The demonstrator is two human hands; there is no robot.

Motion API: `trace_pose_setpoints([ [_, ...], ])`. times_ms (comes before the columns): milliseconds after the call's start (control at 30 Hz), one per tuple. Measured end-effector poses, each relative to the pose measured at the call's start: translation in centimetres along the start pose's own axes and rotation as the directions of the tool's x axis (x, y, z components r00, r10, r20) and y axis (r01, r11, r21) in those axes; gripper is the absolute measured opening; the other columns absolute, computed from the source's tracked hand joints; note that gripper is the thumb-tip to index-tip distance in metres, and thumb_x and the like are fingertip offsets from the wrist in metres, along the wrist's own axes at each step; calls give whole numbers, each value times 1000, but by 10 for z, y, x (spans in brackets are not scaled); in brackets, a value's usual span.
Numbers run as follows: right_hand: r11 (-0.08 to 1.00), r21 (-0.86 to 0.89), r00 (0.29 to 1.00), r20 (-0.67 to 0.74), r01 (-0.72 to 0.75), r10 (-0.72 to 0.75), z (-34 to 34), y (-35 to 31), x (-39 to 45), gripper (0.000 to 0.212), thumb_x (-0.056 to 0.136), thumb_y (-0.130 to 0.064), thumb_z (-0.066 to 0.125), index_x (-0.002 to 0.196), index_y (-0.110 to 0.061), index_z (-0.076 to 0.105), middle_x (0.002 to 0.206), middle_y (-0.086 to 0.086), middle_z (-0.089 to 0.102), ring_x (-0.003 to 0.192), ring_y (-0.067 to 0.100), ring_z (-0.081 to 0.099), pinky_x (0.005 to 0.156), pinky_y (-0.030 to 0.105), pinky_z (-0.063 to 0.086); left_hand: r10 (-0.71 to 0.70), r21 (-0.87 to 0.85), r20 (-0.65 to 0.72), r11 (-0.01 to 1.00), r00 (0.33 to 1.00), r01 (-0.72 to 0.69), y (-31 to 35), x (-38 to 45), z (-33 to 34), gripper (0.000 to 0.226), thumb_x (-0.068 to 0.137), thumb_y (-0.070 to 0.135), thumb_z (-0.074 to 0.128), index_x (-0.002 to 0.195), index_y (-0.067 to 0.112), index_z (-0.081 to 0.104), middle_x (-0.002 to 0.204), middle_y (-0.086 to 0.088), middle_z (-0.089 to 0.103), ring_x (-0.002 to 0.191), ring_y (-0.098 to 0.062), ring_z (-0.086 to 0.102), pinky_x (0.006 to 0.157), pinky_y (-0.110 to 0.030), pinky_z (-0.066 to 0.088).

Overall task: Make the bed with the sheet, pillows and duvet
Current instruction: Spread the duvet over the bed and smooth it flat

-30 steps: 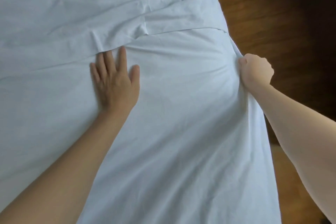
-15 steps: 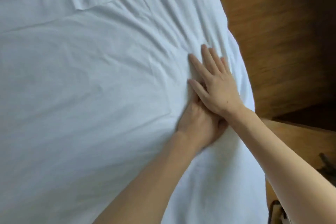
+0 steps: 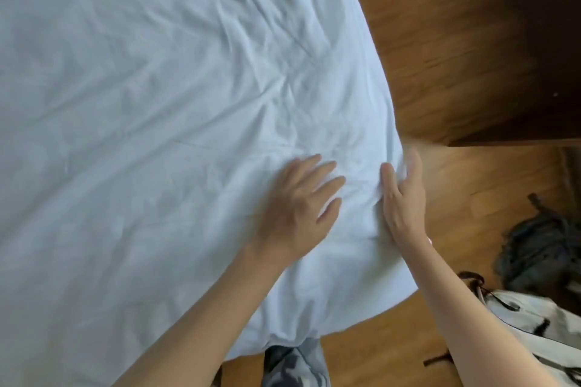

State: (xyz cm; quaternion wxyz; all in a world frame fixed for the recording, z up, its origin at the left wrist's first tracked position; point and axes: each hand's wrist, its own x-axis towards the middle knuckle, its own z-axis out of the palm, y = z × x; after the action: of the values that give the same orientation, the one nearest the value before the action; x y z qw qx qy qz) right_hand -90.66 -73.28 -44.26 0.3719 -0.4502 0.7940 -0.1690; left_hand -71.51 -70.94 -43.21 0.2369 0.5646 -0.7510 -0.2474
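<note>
Head view: a pale sheet covers the bed and hangs over its right edge and the near corner. Both hands lie on it close to that corner. The left hand is flat, palm down, fingers straight and slightly spread, pressing the cloth; its grip is open and holds nothing. The right hand sits just beside it at the very edge, fingers extended along the drop, thumb on the top surface; it looks open too, pressing rather than pinching, though motion blur softens the fingertips. Small creases bunch between the two hands.

Half a second ago the right hand lay stacked over the left, further up the bed's edge; a second ago the right was fisted on the sheet's edge while the left pressed flat near a folded layer. Now the hands have separated and come down towards the corner, and the folded layer is out of view. This reads as smoothing along the side, with the corner next to be tucked. Wrinkles remain further up the sheet. No pillows or duvet show.

A wooden floor lies to the right, with dark cloth on it.
</note>
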Motion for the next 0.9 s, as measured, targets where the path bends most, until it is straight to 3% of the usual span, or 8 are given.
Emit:
trace_pose_setpoints([
  [200,980,11,980,-16,-197,197,-25,29,-3,37,95,-33,50,61,-19,44,55,-9,41,55,10,38,55,27,29,-50,136,33,990,998,45,-8,-50,-8,36,89,15,51,121,7,63,136,-16,54,129,-34,46,111,-50,31],
  [300,989,-105,992,-78,-103,95,-31,31,-1,36,97,-26,46,65,-9,44,58,-2,43,56,12,37,52,28,29,-97,168,42,982,994,89,-5,-48,-4,40,88,16,49,126,6,59,139,-17,51,131,-35,43,113,-50,28],
  [400,994,59,985,-141,-88,95,-38,31,-2,33,98,-23,40,66,-16,35,61,-7,36,55,7,31,51,23,27,-152,184,7,972,988,148,3,-40,3,43,88,18,48,128,5,57,139,-18,50,132,-35,42,114,-49,26],
  [467,977,131,985,3,-171,172,-38,53,6,33,95,-28,43,66,-22,29,63,-11,31,55,3,28,52,21,26,-174,205,2,964,985,169,7,-35,10,46,87,20,47,130,5,55,142,-19,47,133,-35,40,115,-48,24],
  [567,946,15,907,292,-323,305,-39,97,17,25,80,-52,60,96,-32,60,96,-17,61,83,3,56,75,28,47,-189,251,1,951,982,183,10,-30,20,50,85,20,47,132,5,54,145,-21,43,134,-34,38,116,-47,21],
  [667,950,3,879,381,-311,286,-43,87,14,41,79,-34,56,107,-6,63,98,9,68,85,17,63,78,39,50,-180,327,-4,929,984,171,9,-28,29,51,83,19,48,132,6,53,146,-21,42,136,-34,38,116,-46,19],
  [733,976,2,914,352,-219,204,-43,79,11,32,80,-25,51,86,6,55,75,14,57,68,17,49,65,33,38,-174,361,-4,918,985,164,9,-29,33,51,83,18,48,133,5,51,147,-21,40,137,-34,37,116,-45,18],
  [900,987,-157,998,-51,-38,30,-47,79,2,33,92,-20,44,61,-13,34,52,-3,34,51,14,28,50,31,22,-185,324,-18,929,983,181,20,-19,40,56,82,16,48,137,5,45,149,-21,37,138,-33,31,115,-46,20],
])
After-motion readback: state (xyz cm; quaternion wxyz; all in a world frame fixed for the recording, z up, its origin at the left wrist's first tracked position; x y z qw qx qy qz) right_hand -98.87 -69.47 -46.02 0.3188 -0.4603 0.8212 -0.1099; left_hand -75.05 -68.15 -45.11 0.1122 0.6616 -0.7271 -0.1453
